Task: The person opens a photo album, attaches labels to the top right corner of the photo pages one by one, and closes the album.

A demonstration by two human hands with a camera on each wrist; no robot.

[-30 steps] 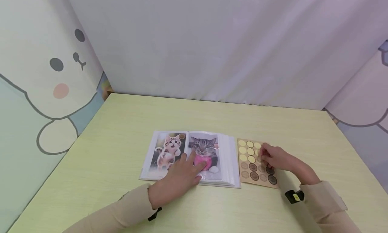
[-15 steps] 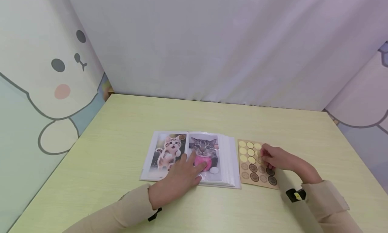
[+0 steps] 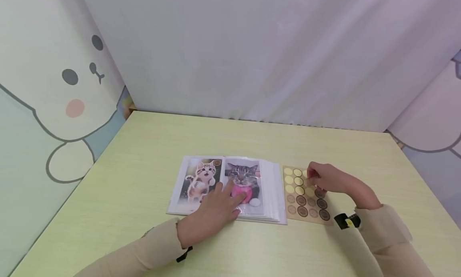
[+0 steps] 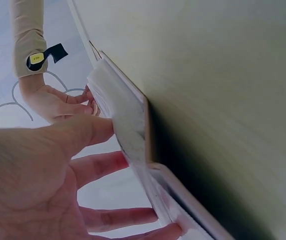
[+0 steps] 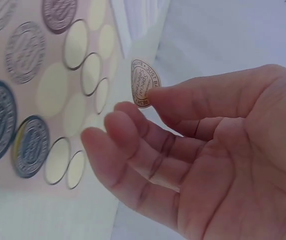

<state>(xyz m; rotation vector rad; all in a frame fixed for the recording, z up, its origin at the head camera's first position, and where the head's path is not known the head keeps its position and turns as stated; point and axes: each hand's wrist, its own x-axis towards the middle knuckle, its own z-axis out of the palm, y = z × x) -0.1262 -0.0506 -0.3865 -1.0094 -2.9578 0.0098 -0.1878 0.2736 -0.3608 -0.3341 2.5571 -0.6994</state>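
Observation:
A photo album (image 3: pixel 271 189) lies spread on the table, a kitten photo (image 3: pixel 196 187) on its left page and a photo of a cat with a pink ball (image 3: pixel 243 173) on its right. My left hand (image 3: pixel 212 213) rests on the album with fingers spread across the lower pages. Right of the album is a brown sticker sheet (image 3: pixel 293 219) with several round stickers and pale yellow blank circles. Above this sheet, my right hand (image 3: pixel 333 180) pinches a round printed sticker (image 5: pixel 143 82) between thumb and fingers. The sticker is apart from the sheet in the right wrist view.
The pale yellow table (image 3: pixel 252 141) reaches back to a white curtain (image 3: pixel 252 57). A printed cloth with a cartoon animal (image 3: pixel 72 109) hangs at the left, and a similar one (image 3: pixel 425 121) at the right. A round sticker (image 3: pixel 217 163) sits on the kitten photo's corner.
My right hand has risen slightly from the sticker sheet, moving a little away from me, and uncovers more of the dark stickers at its right. My left hand stays on the album.

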